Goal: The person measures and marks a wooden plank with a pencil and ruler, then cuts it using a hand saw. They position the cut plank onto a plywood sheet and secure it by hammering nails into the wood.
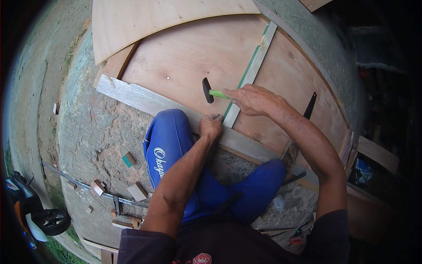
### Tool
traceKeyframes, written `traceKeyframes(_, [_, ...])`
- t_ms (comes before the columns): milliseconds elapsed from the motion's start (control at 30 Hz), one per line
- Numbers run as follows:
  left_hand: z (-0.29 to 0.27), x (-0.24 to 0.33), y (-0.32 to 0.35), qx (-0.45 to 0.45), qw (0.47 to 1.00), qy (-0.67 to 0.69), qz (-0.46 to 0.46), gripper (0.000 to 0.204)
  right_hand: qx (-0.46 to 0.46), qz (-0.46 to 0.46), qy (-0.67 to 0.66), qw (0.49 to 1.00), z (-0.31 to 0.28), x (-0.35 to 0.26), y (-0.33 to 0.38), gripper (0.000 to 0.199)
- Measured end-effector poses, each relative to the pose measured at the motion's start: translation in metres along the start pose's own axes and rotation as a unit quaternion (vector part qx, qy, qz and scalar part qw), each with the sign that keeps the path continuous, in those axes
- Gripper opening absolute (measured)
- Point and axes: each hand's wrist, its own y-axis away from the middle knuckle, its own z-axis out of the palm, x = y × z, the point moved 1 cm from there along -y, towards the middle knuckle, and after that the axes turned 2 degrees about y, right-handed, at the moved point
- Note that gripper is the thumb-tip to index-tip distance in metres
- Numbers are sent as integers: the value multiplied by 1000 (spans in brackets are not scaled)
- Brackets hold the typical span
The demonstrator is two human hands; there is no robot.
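My right hand (254, 99) grips a hammer (207, 91) by its light green handle. The dark hammer head hangs over a plywood panel (176, 55), in front of and a little to the left of my left hand (211, 126). That left hand is closed and rests on a pale wooden plank (140, 100) along the panel's near edge. Its fingers are curled by the joint where a green-edged crosspiece (254, 66) meets the plank. Whatever the left fingers hold, if anything, is hidden.
A curved plywood sheet (167, 15) overlaps the panel's far left. A black pointed tool (310, 105) lies on the right. Wood offcuts (137, 192) are scattered on rough ground at left, near a parked motorbike (33, 211). My blue-clad knees (169, 136) border the plank.
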Motion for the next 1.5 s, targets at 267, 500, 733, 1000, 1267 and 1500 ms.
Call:
traceKeyframes(267, [2,4,2,-2,1000,-20,-3,29,-37,-15,19,999,10,7,-9,44])
traceKeyframes(500, [-8,34,37,-32,987,-136,75,31,-75,-7,34,997,15,11,-5,48])
traceKeyframes(733, [-7,40,46,-36,961,-250,109,37,-18,-2,-69,997,33,27,9,51])
traceKeyframes(1000, [-3,42,48,-35,964,-240,111,36,94,-28,-128,987,63,53,10,48])
traceKeyframes(1267, [-39,71,15,311,929,-27,198,26,98,60,-191,975,44,33,13,51])
traceKeyframes(1500, [-43,64,-17,398,879,-95,244,21,152,95,-249,952,16,31,12,52])
